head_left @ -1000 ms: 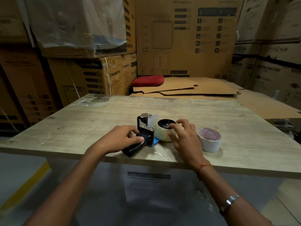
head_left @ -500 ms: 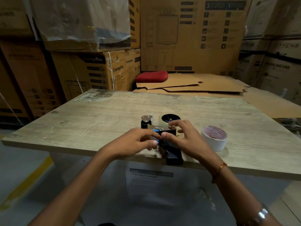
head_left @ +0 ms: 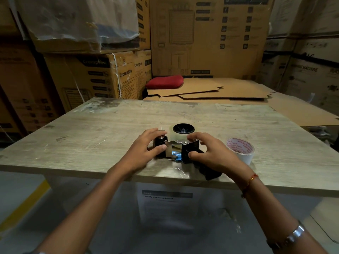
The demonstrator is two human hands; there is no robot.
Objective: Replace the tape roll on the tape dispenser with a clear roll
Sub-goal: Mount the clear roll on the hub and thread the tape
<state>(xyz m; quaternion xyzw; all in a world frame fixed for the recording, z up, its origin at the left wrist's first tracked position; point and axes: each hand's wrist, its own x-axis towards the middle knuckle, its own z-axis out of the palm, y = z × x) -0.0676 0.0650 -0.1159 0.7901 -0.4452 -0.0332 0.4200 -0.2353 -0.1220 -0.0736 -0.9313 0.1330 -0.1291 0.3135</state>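
From above the person's own hands, the tape dispenser (head_left: pixel 176 149) lies on its side near the front edge of the wooden table (head_left: pixel 91 143), its black handle pointing toward the person and off to the right. The left hand (head_left: pixel 145 149) curls around the dispenser's black roller end, thumb pressed against the front of it and fingers wrapped over the top. The right hand (head_left: pixel 212 153) grips the dispenser where the frame meets the handle, thumb tucked against the black body and fingers arched over the metal plate. The clear roll (head_left: pixel 183 130) sits on the dispenser's hub at the far end, just beyond both sets of fingers; its dark centre shows plainly, though how fully it is seated is hard to judge, since the fingers cover its lower edge. A second tape roll (head_left: pixel 241 150), white with red print on its inner ring, stands on the table just beside the right hand, apart from the dispenser. A red thread circles the right wrist, and a metal bracelet sits farther up that forearm. Behind the table lie flattened cardboard sheets (head_left: pixel 220 90) with a red cushion (head_left: pixel 165 81) on them, and stacked cartons (head_left: pixel 102 74) fill the background.
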